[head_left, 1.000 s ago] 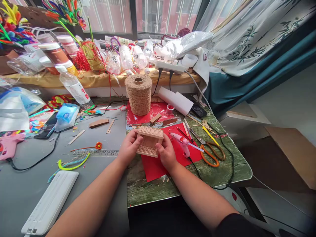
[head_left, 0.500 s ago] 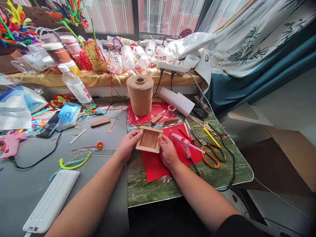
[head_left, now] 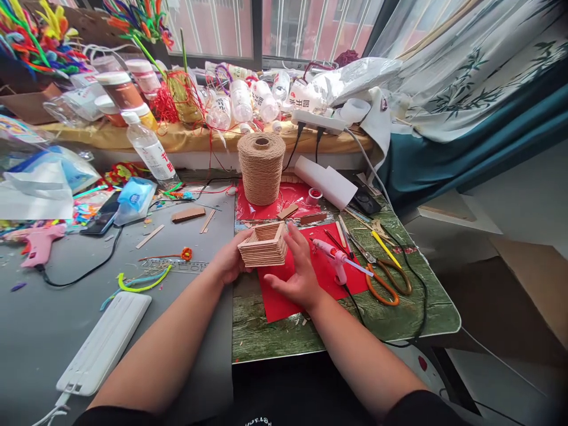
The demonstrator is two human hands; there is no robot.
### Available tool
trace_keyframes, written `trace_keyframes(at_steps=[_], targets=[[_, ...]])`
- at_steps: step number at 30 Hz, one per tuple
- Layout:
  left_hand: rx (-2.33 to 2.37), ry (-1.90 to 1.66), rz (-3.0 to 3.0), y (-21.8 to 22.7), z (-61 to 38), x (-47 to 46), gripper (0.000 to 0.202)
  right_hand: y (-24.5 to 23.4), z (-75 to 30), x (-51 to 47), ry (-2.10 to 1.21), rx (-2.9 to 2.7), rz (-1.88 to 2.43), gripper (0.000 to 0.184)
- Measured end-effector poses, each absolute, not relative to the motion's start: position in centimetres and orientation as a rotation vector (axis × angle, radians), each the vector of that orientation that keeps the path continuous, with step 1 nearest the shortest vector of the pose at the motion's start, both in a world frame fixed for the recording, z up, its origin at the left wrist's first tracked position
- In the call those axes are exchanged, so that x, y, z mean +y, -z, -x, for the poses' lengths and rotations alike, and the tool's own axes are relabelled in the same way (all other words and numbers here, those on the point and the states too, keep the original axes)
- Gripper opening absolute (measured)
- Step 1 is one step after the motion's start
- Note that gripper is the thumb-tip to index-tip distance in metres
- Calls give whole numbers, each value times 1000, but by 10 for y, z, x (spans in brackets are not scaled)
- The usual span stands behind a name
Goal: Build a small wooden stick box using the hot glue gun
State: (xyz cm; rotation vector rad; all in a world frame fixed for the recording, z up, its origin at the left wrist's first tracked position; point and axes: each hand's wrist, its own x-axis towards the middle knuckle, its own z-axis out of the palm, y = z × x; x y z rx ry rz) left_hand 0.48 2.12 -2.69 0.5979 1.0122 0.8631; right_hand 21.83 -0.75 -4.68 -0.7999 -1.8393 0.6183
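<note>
A small square box (head_left: 262, 254) built of stacked wooden craft sticks is held above the table, tilted so that its layered side faces me. My left hand (head_left: 228, 258) grips it at the left; part of those fingers is hidden behind the box. My right hand (head_left: 300, 269) is spread beside the right side, thumb apart and lower, fingertips close to the box's upper right corner; whether they touch it I cannot tell. Beneath lies a sheet of red paper (head_left: 284, 302), with a pink glue gun (head_left: 331, 254) resting on it to the right.
Behind the box stands a big spool of twine (head_left: 261, 171). Scissors (head_left: 386, 281) with orange handles and a yellow pen (head_left: 386, 248) lie at the right. On the grey left side are a white power strip (head_left: 106, 343), another pink glue gun (head_left: 42, 244) and a water bottle (head_left: 153, 151).
The box has tipped from showing its open inside to showing its stacked outer side. My right hand has let go of its right edge and opened out. The view has shifted slightly left.
</note>
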Motion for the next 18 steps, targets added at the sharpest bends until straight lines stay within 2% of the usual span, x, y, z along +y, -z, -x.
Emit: trace_keyframes(at_steps=[2, 5, 8, 11, 14, 18], targets=[[1023, -794, -655, 29, -5, 20, 55, 46, -220, -6, -568, -1897, 772, 95], [1138, -765, -804, 35, -2, 21, 68, 49, -220, -2, -637, -1803, 813, 73], [1314, -1044, -1098, 41, 4, 24, 68, 55, -217, 2, -853, -1471, 901, 61], [1160, -1284, -1416, 41, 9, 25, 70, 60, -214, 7, -1100, -1172, 838, 62], [956, -1218, -1563, 41, 8, 25, 83, 62, -211, 10, -1231, -1048, 789, 64], [1027, -1183, -1646, 41, 4, 22, 69, 62, -209, 9, -1279, -1050, 808, 66]])
